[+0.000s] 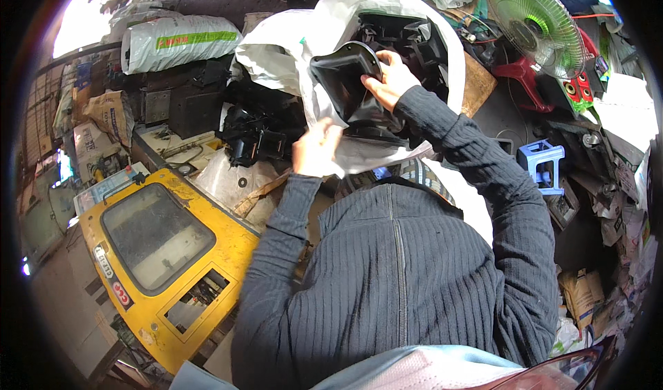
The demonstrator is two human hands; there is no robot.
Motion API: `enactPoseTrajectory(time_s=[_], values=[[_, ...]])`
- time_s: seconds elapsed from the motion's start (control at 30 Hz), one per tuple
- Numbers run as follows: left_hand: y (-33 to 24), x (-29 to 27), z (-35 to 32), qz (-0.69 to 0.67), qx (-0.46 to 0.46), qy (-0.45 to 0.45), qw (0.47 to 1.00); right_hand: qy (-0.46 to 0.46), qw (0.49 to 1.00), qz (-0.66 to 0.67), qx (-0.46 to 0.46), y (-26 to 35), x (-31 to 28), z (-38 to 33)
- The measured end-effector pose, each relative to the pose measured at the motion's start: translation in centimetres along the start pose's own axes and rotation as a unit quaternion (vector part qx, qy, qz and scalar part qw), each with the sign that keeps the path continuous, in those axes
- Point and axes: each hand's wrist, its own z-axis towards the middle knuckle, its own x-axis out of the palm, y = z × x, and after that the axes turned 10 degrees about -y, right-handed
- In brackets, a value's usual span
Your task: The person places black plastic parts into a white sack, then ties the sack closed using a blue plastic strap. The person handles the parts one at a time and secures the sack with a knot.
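Seen from above, a person in a dark ribbed zip top works over a large white plastic sack [290,45] packed with black plastic parts. At the twelve o'clock side of the frame the right hand [388,79] grips the rim of a black moulded plastic housing [349,79], fingers curled over its edge, holding it at the sack's mouth. Just below, toward seven o'clock of the housing, the left hand [316,148] pinches the sack's white edge, clenched on the plastic film. At eight o'clock lies a yellow metal panel [207,252] with a dusty window. A green fan [539,24] stands at two o'clock, a blue plastic stool [542,162] at three o'clock.
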Motion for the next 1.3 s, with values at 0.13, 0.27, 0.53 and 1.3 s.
enactPoseTrajectory(time_s=[0.13,0.27,0.53,1.3], values=[[6.0,0.9,1.2,0.096,0.075,-0.286,0.951,0.091,0.992,-0.060,0.063,2.6,0.3,-0.1],[9.6,1.8,2.3,-0.008,-0.005,-0.171,0.985,0.192,0.965,-0.173,0.037,3.3,0.5,1.1],[5.5,3.0,2.6,-0.239,0.017,-0.192,0.952,0.226,0.946,-0.232,0.001,4.5,3.5,2.4],[2.9,1.3,6.0,-0.401,-0.020,-0.180,0.898,0.212,0.923,-0.307,-0.096,2.0,10.9,-2.9]])
